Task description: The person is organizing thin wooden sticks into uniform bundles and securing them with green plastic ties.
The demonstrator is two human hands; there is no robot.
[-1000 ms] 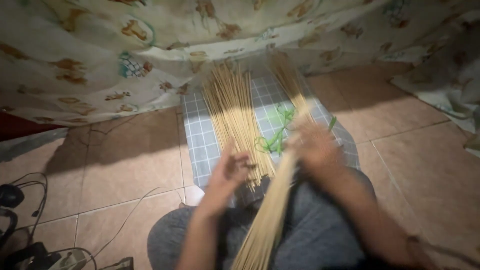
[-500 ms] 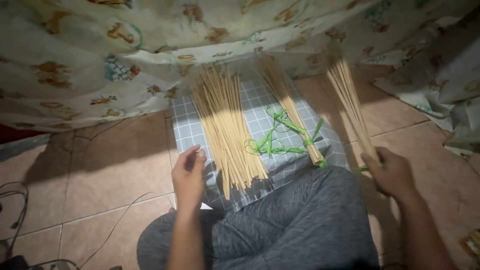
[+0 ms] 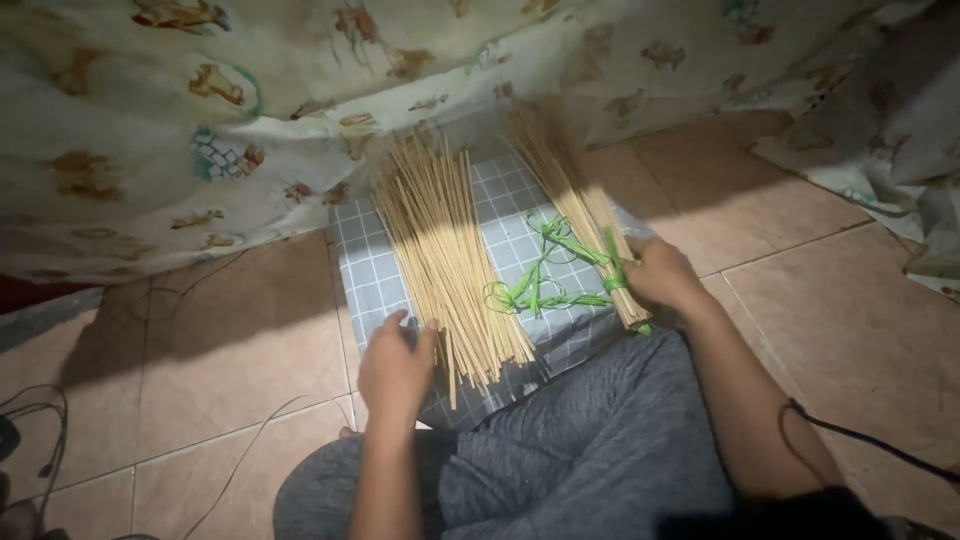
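Note:
A loose pile of thin bamboo sticks lies fanned out on a grey checked cloth on the floor. My left hand rests at the near left edge of this pile, fingers curled against the stick ends. To the right lies a bundle of sticks tied with a green band, with loose green strings beside it. My right hand grips that bundle near its lower end.
I sit on a tan tiled floor with my knees in grey trousers in front of me. A patterned cream curtain hangs across the back and at the right. Dark cables lie at the lower left.
My right hand has swung in from the far right and now holds the tied bundle on the cloth. My left hand stays at the loose pile's near edge.

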